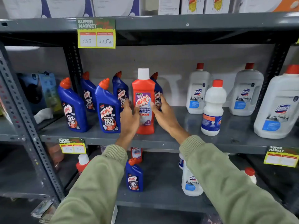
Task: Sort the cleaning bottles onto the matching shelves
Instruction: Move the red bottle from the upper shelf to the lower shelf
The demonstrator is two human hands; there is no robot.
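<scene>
A red Harpic bathroom cleaner bottle (143,88) with a white cap stands upright on the grey middle shelf (178,139), among several blue Harpic bottles (107,107). My left hand (129,118) presses its left side and my right hand (162,115) its right side, fingers spread over the label. To the right stand white Domex jugs (246,91) and a small white bleach bottle (213,109). On the lower shelf are a blue Harpic bottle (134,177), a red bottle (136,153) partly hidden by the shelf edge, and a Domex jug (191,181) partly behind my right sleeve.
A perforated steel post (32,126) divides this bay from the left one, where boxes (47,91) sit. Yellow price tags (96,33) hang on the shelf edges. Cartons (192,5) fill the top shelf. A white-capped red bottle (82,164) stands low left.
</scene>
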